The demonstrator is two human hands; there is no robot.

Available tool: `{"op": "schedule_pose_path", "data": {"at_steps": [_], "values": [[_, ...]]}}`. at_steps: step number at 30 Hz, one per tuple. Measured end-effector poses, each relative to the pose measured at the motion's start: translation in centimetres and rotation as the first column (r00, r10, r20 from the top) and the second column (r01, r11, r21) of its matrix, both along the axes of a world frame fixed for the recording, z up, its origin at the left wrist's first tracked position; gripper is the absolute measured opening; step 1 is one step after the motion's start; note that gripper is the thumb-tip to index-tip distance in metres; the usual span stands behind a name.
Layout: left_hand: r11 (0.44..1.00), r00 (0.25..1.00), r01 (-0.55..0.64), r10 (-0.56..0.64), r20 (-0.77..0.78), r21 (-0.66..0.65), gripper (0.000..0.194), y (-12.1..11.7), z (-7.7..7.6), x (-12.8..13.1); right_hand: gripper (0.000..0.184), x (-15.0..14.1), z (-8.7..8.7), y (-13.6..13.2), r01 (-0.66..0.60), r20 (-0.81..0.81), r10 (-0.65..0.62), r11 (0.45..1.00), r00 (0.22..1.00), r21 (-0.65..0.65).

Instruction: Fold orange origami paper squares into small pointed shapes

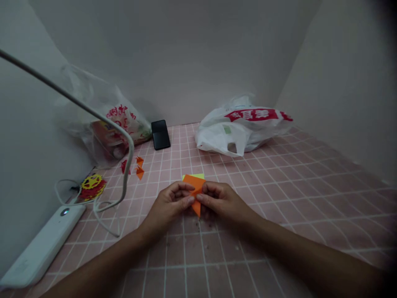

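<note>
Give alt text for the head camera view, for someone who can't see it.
A person's left hand and right hand hold folded orange paper over a pink gridded surface. Beyond lie a black phone and a white plastic bag; small orange shapes and a white cable are at left.

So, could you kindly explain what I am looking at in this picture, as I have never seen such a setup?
There is no machine here: a camera worn on a person's head looks forward and down. The person's left hand and right hand pinch a folded orange paper; yellow paper shows behind it. On the pink tiled surface are a black smartphone, a white plastic bag, a clear plastic bag, small orange folded shapes and a white device.
</note>
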State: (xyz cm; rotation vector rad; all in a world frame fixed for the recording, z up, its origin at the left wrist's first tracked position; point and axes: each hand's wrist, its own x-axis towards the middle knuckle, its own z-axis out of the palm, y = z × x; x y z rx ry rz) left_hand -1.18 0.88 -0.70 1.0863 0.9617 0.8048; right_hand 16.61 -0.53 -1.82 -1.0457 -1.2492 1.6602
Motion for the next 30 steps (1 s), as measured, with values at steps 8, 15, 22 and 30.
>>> {"op": "schedule_pose_path", "data": {"at_steps": [8,15,22,30], "values": [[0.986,0.992,-0.118,0.112,0.061,0.113,0.029,-0.4,0.2,0.3,0.022,-0.2,-0.7,-0.3,0.099,-0.072,-0.097,0.995,0.993,0.032],[0.984,0.993,-0.119,0.115,0.037,0.13,0.026,-0.4,0.2,0.3,0.022,-0.3,-0.7,-0.5,0.073,-0.049,-0.072,0.997,0.996,0.028],[0.986,0.994,-0.105,0.1,0.047,0.13,0.024,-0.6,0.3,0.2,0.026,-0.4,-0.9,-0.5,0.061,-0.062,-0.062,0.998,0.996,-0.008],[0.99,0.991,-0.105,0.096,0.098,0.094,0.03,-0.5,0.0,0.5,0.029,-0.4,-1.0,-0.5,0.065,-0.03,-0.065,0.998,0.997,-0.004]]}}
